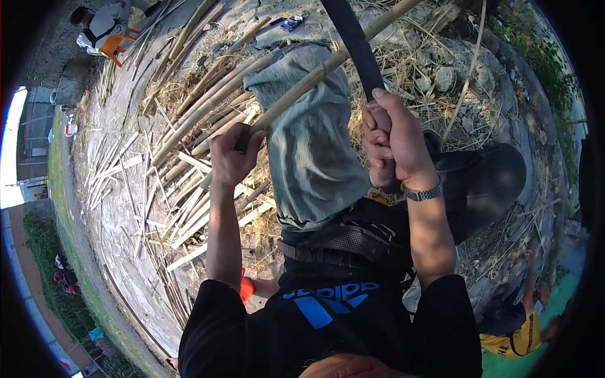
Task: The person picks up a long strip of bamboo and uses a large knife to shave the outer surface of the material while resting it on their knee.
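Observation:
My left hand (236,154) is closed around a long bamboo pole (296,94), which slants up and to the right across a grey-green cloth (309,151) draped over my leg. In my right hand (397,142), a machete (354,44) is held by its handle, with the long dark blade pointing up and away. The blade crosses the pole's line near the top of the picture; whether they touch I cannot tell. A metal-band watch (423,193) sits on my right wrist.
Several bamboo poles and split strips (189,195) lie heaped at the left. Dry shavings and rubble (444,79) cover the ground at the right. A person on an orange chair (115,45) is at the far left; another in a yellow top (520,334) is at the lower right.

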Tool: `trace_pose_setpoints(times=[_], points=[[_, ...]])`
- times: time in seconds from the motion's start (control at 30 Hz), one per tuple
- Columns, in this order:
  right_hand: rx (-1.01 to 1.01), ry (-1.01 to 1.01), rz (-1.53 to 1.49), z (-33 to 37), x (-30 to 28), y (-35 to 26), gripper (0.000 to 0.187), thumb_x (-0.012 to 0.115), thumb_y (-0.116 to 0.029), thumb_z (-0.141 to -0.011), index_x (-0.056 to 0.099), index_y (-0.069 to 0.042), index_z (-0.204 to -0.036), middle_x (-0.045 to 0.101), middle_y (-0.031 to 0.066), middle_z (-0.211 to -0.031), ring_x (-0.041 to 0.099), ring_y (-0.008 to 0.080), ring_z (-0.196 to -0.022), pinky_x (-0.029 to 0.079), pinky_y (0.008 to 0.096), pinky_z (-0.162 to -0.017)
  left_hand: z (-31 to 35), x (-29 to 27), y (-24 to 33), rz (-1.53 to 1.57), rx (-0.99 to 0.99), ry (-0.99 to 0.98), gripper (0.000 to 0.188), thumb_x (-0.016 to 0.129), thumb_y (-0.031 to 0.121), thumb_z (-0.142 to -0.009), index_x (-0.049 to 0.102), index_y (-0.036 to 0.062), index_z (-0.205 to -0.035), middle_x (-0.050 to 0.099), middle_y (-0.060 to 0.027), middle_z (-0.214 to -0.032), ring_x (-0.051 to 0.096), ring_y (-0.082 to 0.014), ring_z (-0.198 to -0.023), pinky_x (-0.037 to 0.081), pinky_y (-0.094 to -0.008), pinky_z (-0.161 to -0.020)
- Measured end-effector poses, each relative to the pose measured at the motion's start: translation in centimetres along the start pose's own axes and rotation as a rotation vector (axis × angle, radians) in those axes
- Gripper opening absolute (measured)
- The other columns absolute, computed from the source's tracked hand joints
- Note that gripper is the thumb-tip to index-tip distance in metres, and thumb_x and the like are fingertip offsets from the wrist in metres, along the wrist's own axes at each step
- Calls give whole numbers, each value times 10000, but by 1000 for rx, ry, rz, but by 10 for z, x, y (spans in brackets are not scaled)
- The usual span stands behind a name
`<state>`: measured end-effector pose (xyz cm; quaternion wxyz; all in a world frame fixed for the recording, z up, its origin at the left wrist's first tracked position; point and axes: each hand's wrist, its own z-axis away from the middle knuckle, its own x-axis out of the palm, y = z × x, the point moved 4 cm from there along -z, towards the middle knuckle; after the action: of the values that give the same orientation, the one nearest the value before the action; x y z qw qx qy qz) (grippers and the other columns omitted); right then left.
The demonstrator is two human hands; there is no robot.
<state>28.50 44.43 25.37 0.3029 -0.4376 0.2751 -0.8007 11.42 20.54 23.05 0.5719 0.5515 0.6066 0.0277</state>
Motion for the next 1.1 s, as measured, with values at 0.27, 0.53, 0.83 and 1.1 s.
trace_pose_setpoints(times=[0.27, 0.53, 0.83, 1.1], points=[[-307, 350, 325, 6, -39, -17, 457, 566, -449, -1018, 530, -84, -746, 438, -51, -554, 404, 55, -387, 358, 254, -360, 5, 1, -9, -42, -59, -8, 264, 828, 193, -855, 653, 1, -808, 521, -63, -527, 430, -124, -462, 372, -305, -464], [-424, 371, 638, -6, -35, 10, 492, 574, -421, -1023, 560, -29, -726, 493, -5, -527, 484, 107, -435, 380, 324, -456, 8, -12, 2, -240, 175, 146, 158, 823, 172, -839, 694, 81, -833, 666, -27, -607, 608, -133, -482, 457, -287, -462], [-539, 343, 701, -30, -35, 16, 491, 588, -395, -1022, 570, -22, -703, 474, 9, -518, 460, 114, -445, 357, 329, -472, 13, -16, 9, -352, 253, 203, 131, 801, 43, -818, 676, 65, -786, 677, -79, -635, 641, -212, -515, 478, -330, -501], [-278, 202, 484, -22, -22, 12, 487, 534, -451, -1030, 493, -84, -712, 414, -40, -536, 397, 62, -385, 357, 273, -367, 15, -15, -4, -280, 219, 228, 121, 793, 53, -840, 682, 45, -792, 670, -95, -638, 618, -182, -503, 459, -301, -483]])
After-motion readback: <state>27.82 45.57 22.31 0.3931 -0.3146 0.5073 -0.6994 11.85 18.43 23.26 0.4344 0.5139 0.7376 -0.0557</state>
